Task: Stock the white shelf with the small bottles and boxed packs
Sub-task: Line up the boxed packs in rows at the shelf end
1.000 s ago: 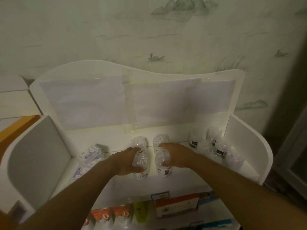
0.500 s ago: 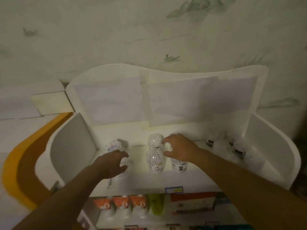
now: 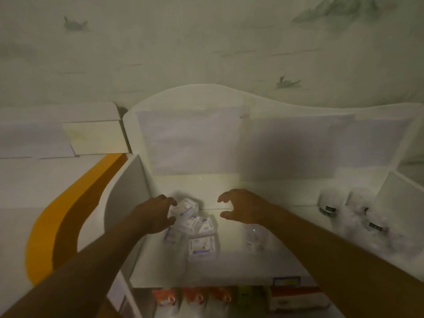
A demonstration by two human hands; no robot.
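The white shelf fills the middle of the head view, blurred by motion. Several small white boxed packs with blue print lie in a loose heap at its left end. My left hand reaches into the heap, with fingers and thumb curled round the end of the rearmost boxed pack. My right hand hovers just right of the heap, fingers spread and bent like a claw, holding nothing. A clear small bottle stands under my right wrist. More small bottles cluster at the shelf's right end.
The shelf has a tall back panel and curved side walls. Below the front lip, with its yellow price tag, a lower shelf holds orange cartons and a red-and-white box. An orange curved band runs at the left.
The view swung left. My left hand reached the boxed packs and closed round one. My right hand let go of the bottles and moved left, fingers spread.
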